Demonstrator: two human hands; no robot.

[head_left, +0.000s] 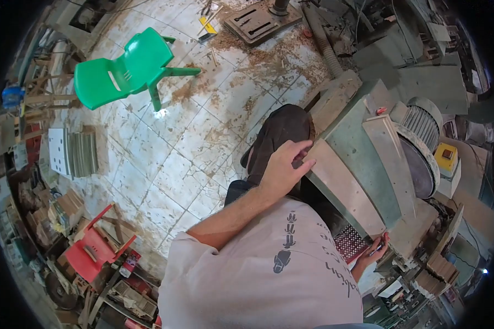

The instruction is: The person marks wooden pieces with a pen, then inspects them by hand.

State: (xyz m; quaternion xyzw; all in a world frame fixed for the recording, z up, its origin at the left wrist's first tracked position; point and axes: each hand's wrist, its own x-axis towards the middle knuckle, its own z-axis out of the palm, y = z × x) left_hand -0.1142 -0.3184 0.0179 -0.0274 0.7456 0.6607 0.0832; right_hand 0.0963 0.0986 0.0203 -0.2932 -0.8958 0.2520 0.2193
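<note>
A curved flat wooden piece (347,185) lies along the near edge of the grey-green machine table (362,145). My left hand (284,167) is at its far left end, thumb and index finger apart, with the tips at or just touching the wood. At the other end my right hand (374,250) is closed, its fingertips close to the wood's tip. Between its fingers is a thin, dark, pen-like object with a bluish spot. A second wooden piece (388,164) sits farther back on the table, against the round sanding disc (418,167).
A motor (422,120) and a yellow switch box (446,156) stand behind the disc. A green chair (127,71) is on the dusty tiled floor (175,170). Stacked panels (74,153), a red chair (96,249) and clutter line the left. A heavy metal base (263,23) stands at the back.
</note>
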